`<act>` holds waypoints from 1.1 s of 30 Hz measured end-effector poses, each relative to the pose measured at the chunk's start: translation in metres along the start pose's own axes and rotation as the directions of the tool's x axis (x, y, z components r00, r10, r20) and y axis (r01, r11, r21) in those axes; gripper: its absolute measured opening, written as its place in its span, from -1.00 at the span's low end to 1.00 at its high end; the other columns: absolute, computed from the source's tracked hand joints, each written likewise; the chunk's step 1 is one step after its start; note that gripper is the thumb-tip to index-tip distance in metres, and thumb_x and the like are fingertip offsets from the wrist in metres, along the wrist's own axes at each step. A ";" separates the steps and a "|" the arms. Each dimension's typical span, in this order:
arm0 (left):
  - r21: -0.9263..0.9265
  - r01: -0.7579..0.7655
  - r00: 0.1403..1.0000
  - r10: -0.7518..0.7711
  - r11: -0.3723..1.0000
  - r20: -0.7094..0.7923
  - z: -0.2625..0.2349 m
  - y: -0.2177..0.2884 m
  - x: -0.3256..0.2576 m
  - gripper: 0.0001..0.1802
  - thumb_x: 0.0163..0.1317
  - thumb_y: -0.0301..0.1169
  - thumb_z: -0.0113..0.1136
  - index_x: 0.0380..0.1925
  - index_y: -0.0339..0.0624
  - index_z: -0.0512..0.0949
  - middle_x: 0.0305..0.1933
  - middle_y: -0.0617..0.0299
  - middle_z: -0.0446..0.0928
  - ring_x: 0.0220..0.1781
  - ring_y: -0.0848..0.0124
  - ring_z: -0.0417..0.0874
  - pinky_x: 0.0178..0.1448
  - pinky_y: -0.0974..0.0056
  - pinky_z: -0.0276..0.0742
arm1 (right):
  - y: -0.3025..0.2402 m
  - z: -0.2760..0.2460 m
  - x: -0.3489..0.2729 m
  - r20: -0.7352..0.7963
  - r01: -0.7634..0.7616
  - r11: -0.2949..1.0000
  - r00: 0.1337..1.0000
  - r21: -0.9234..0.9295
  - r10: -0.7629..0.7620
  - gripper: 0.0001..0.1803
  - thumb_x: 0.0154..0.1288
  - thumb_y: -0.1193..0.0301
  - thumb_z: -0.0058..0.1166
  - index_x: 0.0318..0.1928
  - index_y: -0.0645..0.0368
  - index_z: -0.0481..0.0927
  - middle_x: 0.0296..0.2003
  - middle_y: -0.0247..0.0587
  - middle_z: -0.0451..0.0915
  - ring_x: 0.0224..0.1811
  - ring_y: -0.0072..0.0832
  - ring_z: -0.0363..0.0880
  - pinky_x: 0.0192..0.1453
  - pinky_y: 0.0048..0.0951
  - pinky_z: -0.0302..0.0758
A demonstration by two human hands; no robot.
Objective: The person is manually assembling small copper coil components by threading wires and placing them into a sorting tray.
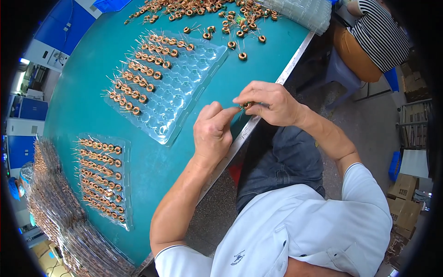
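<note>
Between thumb and fingers, my right hand [273, 102] pinches a small copper-wound toroidal coil [248, 105] just above the table's metal edge. My left hand [213, 131] is curled, and its forefinger tip meets the coil's thin wire leads from the left; the exact grip of its fingertips is partly hidden. Left of my hands lies a clear plastic tray [177, 117] with round pockets. Several rows of toroidal coils [138, 81] fill its left part, leads pointing up and left, while the pockets on its right side show bare.
Loose coils [198, 9] are heaped at the table's far side, some scattered nearer. A stack of clear trays [300, 16] stands far right. Another filled tray [104, 180] lies left, beside tall stacks of filled trays [87, 244]. A seated person in a striped top [380, 34] is beyond the table edge.
</note>
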State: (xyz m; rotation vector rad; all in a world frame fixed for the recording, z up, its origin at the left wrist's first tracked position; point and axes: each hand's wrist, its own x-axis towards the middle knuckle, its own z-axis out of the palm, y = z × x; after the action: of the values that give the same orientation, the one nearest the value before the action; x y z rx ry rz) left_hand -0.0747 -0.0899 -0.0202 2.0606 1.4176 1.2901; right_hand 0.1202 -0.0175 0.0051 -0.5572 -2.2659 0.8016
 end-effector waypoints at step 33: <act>-0.584 0.392 0.908 -0.403 0.711 0.118 -0.013 -0.002 0.002 -0.84 0.33 -0.42 0.22 -0.27 -0.29 0.70 -0.43 0.23 0.58 -0.49 0.55 0.52 -0.42 0.44 0.42 | 0.005 0.020 0.001 -0.082 -0.213 0.908 0.963 0.360 0.258 -0.74 0.08 0.70 0.31 -0.19 0.28 0.60 -0.29 -0.28 0.53 -0.26 -0.61 0.57 -0.19 -0.59 0.54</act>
State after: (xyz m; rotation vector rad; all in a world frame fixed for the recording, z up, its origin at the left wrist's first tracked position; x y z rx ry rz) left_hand -0.0865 -0.0896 -0.0137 1.2410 1.1631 1.3373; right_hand 0.1058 -0.0214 -0.0096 -0.6986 -1.9002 1.2228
